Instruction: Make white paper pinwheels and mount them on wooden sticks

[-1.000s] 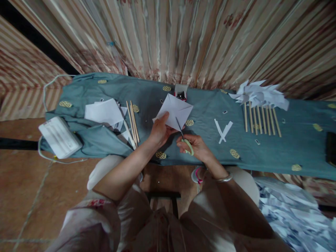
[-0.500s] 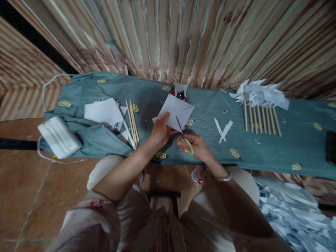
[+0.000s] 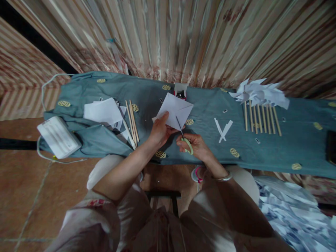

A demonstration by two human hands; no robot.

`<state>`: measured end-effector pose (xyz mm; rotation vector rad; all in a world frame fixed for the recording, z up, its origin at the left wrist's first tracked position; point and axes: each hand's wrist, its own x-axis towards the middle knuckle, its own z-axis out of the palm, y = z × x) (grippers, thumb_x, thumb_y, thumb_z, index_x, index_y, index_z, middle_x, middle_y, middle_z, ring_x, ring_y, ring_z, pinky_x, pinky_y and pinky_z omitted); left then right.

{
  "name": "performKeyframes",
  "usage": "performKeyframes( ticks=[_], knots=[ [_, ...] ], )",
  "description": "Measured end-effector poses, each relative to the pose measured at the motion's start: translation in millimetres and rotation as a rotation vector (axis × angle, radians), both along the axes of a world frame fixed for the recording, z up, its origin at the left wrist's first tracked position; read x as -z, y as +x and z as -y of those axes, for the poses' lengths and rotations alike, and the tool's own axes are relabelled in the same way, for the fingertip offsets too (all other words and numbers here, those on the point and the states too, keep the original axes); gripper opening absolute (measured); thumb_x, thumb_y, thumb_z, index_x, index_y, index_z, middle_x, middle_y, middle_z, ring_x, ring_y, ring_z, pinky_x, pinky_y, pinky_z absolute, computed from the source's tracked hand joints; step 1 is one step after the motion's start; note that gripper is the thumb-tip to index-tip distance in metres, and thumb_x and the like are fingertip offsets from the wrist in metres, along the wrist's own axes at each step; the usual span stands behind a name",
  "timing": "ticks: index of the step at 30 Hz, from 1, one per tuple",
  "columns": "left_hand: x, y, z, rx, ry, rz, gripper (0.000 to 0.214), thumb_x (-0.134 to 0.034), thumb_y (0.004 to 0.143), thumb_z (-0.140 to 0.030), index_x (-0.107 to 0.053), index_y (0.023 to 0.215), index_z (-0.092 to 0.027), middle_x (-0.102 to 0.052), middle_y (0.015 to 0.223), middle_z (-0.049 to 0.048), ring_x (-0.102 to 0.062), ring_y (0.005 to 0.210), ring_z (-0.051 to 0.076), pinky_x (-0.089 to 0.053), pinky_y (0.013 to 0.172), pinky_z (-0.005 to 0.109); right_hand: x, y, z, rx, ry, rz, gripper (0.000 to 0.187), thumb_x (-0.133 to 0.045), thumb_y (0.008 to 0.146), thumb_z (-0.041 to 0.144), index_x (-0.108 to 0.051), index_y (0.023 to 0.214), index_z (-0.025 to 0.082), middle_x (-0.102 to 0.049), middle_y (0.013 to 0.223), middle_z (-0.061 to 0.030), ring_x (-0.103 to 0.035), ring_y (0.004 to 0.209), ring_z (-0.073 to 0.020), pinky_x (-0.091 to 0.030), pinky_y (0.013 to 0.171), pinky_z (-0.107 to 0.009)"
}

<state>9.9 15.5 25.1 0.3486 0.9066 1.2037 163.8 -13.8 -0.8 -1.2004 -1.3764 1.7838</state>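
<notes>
My left hand pinches a square white sheet of paper, thumb on top and fingers beneath. Slits run inward from some of the sheet's corners. In my right hand is a pair of scissors with light green handles. Its dark blades lie along the corner of the paper nearest me and point toward its middle. Whether the blades are fully closed is too small to tell. Below the paper is the cloth-covered table.
To the left are stacked white papers, wooden sticks and a white box-shaped device with a cable. A small red box sits behind. Rightward lie crossed paper strips and paper pinwheels on sticks. Paper scraps fill the lower right.
Almost nothing differs. The paper and my left hand have shifted very slightly, while the scissors stay at the same corner.
</notes>
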Motion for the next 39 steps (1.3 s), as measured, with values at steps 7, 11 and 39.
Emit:
performKeyframes(
  ticks=[7, 11, 39],
  knots=[
    [-0.6, 0.7, -0.1, -0.013, -0.017, 0.007, 0.032, -0.058, 0.095, -0.035, -0.059, 0.120, -0.014, -0.075, 0.109, 0.0137, -0.071, 0.109, 0.030, -0.057, 0.095, 0.050, -0.4, -0.6, 0.3, 0.014, 0.016, -0.001, 0.045, -0.083, 0.064, 0.061, -0.065, 0.069, 0.019, -0.058, 0.051, 0.0054, -0.050, 0.045, -0.0077, -0.043, 0.047, -0.022],
    [-2.4, 0.8, -0.1, -0.014, -0.032, 0.008, 0.028, -0.057, 0.096, -0.033, -0.061, 0.116, -0.014, -0.075, 0.107, 0.0139, -0.072, 0.107, 0.030, -0.057, 0.095, 0.049, -2.4, -0.5, 0.5, 0.018, -0.002, 0.003, 0.044, -0.084, 0.063, 0.059, -0.065, 0.069, 0.019, -0.058, 0.051, 0.0052, -0.049, 0.045, -0.0080, -0.043, 0.046, -0.023],
    [16.4, -5.9, 26.4, 0.020, -0.112, 0.028, 0.028, -0.057, 0.093, -0.021, -0.058, 0.121, -0.015, -0.076, 0.105, 0.0121, -0.072, 0.105, 0.028, -0.061, 0.091, 0.046, -9.3, 83.8, 16.7, 0.250, 0.606, 1.169, 0.043, -0.061, 0.088, 0.044, -0.065, 0.121, 0.016, -0.077, 0.087, -0.0118, -0.074, 0.081, -0.0300, -0.051, 0.068, -0.035]
  ],
)
